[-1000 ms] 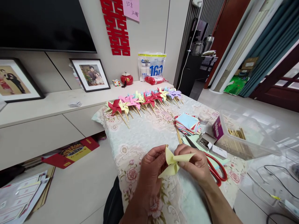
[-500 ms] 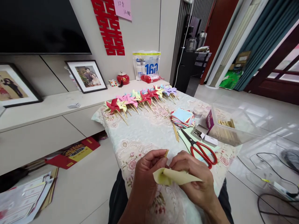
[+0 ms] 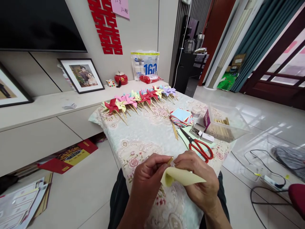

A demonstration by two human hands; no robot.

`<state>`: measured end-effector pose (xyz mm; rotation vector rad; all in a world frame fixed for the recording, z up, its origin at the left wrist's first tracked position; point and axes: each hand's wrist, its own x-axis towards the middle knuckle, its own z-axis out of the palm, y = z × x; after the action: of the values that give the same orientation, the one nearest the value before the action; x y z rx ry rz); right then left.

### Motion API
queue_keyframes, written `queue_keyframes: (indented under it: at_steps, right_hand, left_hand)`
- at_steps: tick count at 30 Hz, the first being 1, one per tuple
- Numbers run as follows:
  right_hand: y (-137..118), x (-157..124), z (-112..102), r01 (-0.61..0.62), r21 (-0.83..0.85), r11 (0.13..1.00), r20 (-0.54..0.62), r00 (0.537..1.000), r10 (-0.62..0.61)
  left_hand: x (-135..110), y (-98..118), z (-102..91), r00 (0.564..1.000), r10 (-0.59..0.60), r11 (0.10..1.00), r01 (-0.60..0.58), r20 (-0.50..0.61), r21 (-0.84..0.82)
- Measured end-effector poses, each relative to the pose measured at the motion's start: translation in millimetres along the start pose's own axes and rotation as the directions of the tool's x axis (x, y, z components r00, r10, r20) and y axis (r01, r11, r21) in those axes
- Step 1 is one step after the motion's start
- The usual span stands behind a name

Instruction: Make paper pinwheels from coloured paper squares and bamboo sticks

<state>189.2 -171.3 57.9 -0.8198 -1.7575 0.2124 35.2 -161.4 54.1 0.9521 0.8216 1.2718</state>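
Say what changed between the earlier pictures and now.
The yellow pinwheel has turned from showing its spread blades to nearly side-on. The left hand still pinches a stick; the right hand stays at the pinwheel. The scissors lie unmoved.

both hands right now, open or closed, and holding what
Left hand: closed, pinching a wooden stick near its tip.
Right hand: closed, holding the folded pale yellow paper.
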Motion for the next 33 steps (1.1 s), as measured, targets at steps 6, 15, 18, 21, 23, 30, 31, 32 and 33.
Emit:
queue_keyframes:
  at_steps: [6, 15, 18, 21, 23, 30, 31, 32, 33]
  right_hand:
    - [-3, -2, -1, -0.015, -0.035, 0.999, -0.009, 1.0, 0.014]
    - [-6, -2, -1, -0.016, -0.023, 1.0, 0.007, 1.0, 0.016]
    - [-6, -4, -1, -0.023, -0.01, 1.0, 0.003, 1.0, 0.023]
    - [-7, -5, -1, -0.023, 0.002, 1.0, 0.007, 1.0, 0.023]
    - [-8, -4, -1, -0.024, 0.009, 1.0, 0.012, 1.0, 0.024]
    - [-11, -1, 1, -0.014, 0.022, 1.0, 0.004, 1.0, 0.014]
    - [-12, -1, 1, -0.016, 0.024, 1.0, 0.003, 1.0, 0.016]
    - [-12, -1, 1, -0.017, 0.023, 1.0, 0.003, 1.0, 0.017]
    - [-12, -1, 1, -0.016, 0.022, 1.0, 0.005, 1.0, 0.016]
  left_hand:
    - [-1, 0, -2.6, 0.999, 0.027, 0.999, -0.028, 0.025, 0.046]
    - [-3, -1, -2.7, 0.997, 0.066, 0.995, -0.069, 0.05, 0.077]
    - [-3, -4, -4.5, 0.996, 0.075, 0.993, -0.079, 0.051, 0.088]
    - [-4, -7, -5.3, 0.996, 0.074, 0.994, -0.077, 0.041, 0.076]
    - [-5, -7, -5.1, 0.997, 0.068, 0.995, -0.07, 0.032, 0.067]
    - [-8, -4, -5.9, 0.999, 0.031, 0.996, -0.032, 0.018, 0.084]
    - [-8, -4, -6.3, 0.999, 0.031, 0.996, -0.032, 0.017, 0.088]
    - [-8, -4, -6.8, 0.999, 0.031, 0.995, -0.033, 0.015, 0.091]
    - [-8, -4, -7.2, 0.999, 0.031, 0.995, -0.033, 0.016, 0.094]
